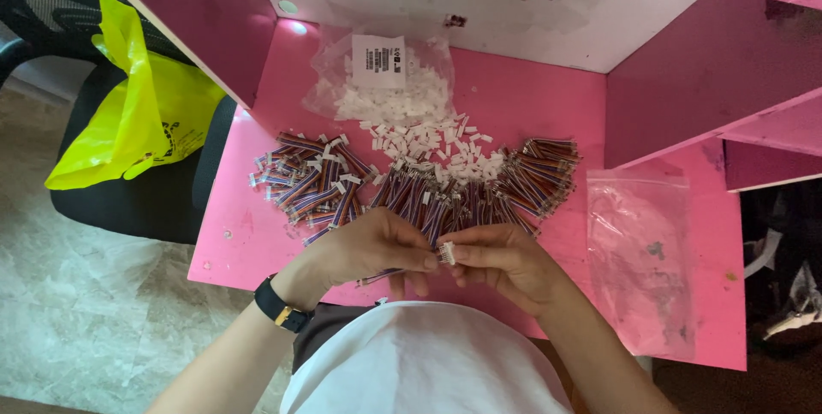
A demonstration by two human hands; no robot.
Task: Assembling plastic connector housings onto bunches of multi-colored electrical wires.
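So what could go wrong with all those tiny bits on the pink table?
The left hand and right hand pinch a small white connector on a striped wire bundle at the table's near edge, so it might drop into the lap. The loose white connectors lie mixed against the wire piles; a sweep could scatter them. The clear plastic bag reaches the table's front edge and could slide off.

Yellow plastic bag (137,114) on black chair (128,200) (left of desk).
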